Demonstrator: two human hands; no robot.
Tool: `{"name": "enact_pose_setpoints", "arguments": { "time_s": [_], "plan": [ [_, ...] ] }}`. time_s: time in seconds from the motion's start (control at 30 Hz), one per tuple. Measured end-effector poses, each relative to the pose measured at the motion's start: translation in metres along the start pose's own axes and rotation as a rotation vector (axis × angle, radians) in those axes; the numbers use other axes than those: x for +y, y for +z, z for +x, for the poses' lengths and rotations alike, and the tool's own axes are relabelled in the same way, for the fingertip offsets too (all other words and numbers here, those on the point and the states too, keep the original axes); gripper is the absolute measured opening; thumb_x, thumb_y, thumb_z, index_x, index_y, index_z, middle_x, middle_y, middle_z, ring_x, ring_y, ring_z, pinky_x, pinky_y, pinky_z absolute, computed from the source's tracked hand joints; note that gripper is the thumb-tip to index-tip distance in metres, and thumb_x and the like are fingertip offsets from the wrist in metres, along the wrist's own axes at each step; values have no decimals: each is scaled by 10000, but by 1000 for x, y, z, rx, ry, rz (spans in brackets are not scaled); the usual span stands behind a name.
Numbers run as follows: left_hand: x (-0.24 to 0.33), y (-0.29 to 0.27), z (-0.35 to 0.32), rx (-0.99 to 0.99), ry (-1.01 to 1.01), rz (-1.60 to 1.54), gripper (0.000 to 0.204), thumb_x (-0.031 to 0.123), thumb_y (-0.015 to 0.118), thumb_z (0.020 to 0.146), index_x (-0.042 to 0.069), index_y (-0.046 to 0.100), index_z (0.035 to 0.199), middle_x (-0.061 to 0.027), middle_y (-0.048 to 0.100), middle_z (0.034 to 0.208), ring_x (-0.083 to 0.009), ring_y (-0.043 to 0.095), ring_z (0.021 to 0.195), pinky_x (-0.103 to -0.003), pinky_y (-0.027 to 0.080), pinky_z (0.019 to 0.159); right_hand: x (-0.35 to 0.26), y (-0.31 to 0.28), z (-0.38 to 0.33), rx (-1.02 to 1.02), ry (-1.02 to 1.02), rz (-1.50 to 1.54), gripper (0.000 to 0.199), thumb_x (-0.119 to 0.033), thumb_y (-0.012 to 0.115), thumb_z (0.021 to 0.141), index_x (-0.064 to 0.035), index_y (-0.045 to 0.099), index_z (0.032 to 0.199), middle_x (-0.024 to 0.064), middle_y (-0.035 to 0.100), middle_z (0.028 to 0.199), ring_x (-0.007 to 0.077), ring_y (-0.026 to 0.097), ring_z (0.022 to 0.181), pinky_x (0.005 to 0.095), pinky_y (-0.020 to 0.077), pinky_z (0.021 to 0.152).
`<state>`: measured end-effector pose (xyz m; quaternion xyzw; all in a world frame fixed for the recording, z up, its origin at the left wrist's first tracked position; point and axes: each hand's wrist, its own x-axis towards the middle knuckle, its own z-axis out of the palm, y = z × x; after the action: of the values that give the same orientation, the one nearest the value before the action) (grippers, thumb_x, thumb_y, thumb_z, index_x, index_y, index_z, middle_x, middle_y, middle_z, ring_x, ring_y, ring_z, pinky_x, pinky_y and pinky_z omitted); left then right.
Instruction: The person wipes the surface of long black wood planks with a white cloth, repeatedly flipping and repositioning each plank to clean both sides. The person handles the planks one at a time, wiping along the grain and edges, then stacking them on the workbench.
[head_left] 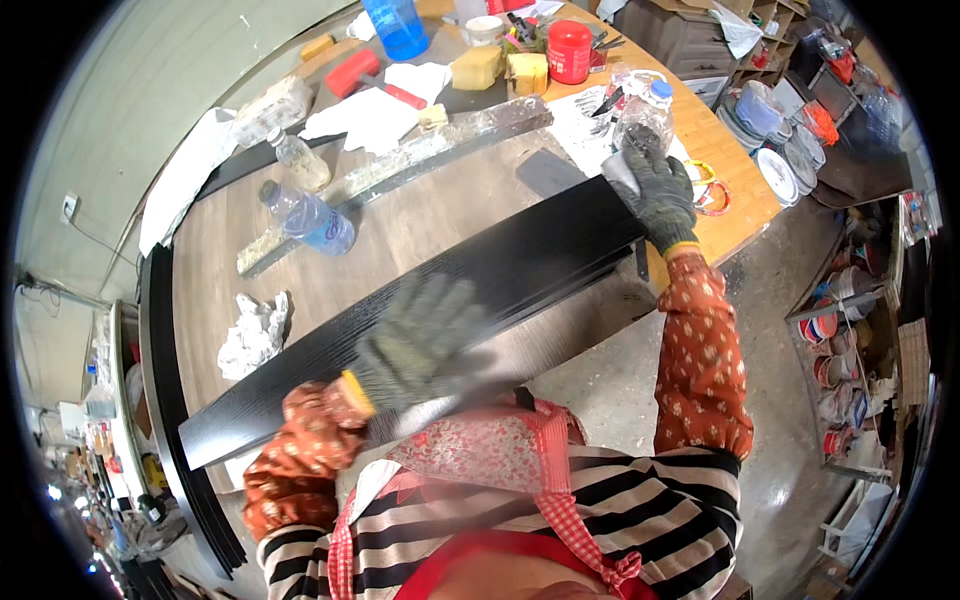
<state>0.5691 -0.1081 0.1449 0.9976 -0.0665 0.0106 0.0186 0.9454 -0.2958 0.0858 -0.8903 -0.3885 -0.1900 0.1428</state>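
Along the near edge of the orange-brown wooden table (745, 170), the right hand (662, 200), in a dark grey knit glove, bends over the right end of a long, black, wood-grained panel (545, 245). A small white, sheet-like piece (621, 176) shows beside its fingers; whether they pinch it cannot be told. The left hand (415, 335), gloved alike, is blurred with fingers spread above the panel's middle; contact cannot be confirmed. The panel slants from the near left corner toward the right edge, presumably so that its full length lies within reach of both arms. The gloves probably protect the palms or the dark finish.

Beyond the panel, a crumpled white paper wad (256, 335) lies toward the left edge, and a clear plastic bottle with a blue label (315, 220) leans on a long mottled bar (440, 150). Yellow sponge blocks (477, 67) and a red cylindrical tub (569, 52) stand by the far edge, likely to keep the working area free.
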Motion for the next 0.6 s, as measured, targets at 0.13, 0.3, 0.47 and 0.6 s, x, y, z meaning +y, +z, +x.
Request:
{"name": "enact_pose_setpoints", "arguments": {
  "time_s": [0.13,0.3,0.47,0.6],
  "plan": [
    [-19,2,3,-11,-95,-99,736,511,552,889,68,428,1464,-190,389,1531,-344,319,1450,-516,125,1224,11,-16,-5,39,8,-41,612,-523,630,883,-155,554,1367,160,580,1341,397,545,1193,475,408,1032],
    [-92,25,-126,111,-670,79,497,311,572,975,-20,535,1344,-250,524,1381,-422,451,1321,-486,321,1133,25,-12,-89,-213,242,107,475,-513,605,894,-112,675,1137,179,703,994,373,666,921,491,517,800],
    [-78,21,-111,533,-775,-314,497,201,565,988,-40,459,1411,-235,486,1443,-377,422,1372,-444,311,1141,5,73,-110,6,200,-309,270,-253,536,930,-65,670,1070,131,681,968,280,675,830,424,537,746],
    [-70,26,-107,92,-566,-1,490,283,485,1009,-7,494,1404,-191,522,1427,-356,433,1370,-504,194,1186,-38,22,-61,-163,685,106,174,-190,564,847,-77,697,854,181,706,841,345,705,758,454,562,700]
  ]
}}
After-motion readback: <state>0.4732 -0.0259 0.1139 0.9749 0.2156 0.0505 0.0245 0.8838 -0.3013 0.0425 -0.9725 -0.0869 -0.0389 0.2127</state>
